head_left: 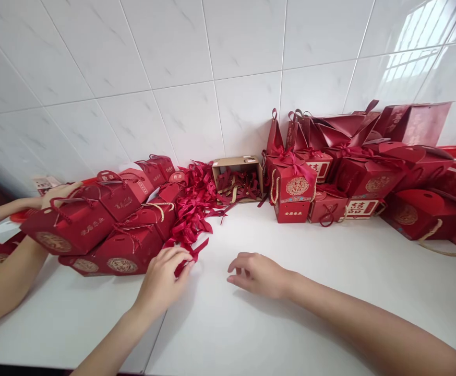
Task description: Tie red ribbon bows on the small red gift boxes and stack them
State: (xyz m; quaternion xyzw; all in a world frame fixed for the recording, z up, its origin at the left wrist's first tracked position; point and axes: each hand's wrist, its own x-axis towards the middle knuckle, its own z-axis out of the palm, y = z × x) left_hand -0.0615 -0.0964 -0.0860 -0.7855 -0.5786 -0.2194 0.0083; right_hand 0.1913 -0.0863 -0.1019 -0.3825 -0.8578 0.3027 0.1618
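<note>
Already many red gift boxes (290, 190) stand tied at the right; a stack (106, 230) at the left looks untied. Left hand (161, 279) pinches a ribbon (184, 261) from the pile (194, 209); right hand (257, 272) rests loose on the table (290, 313).

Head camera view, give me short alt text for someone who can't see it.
The person's left hand pinches a red ribbon from a pile beside red gift boxes on a white table; the right hand rests empty.
</note>
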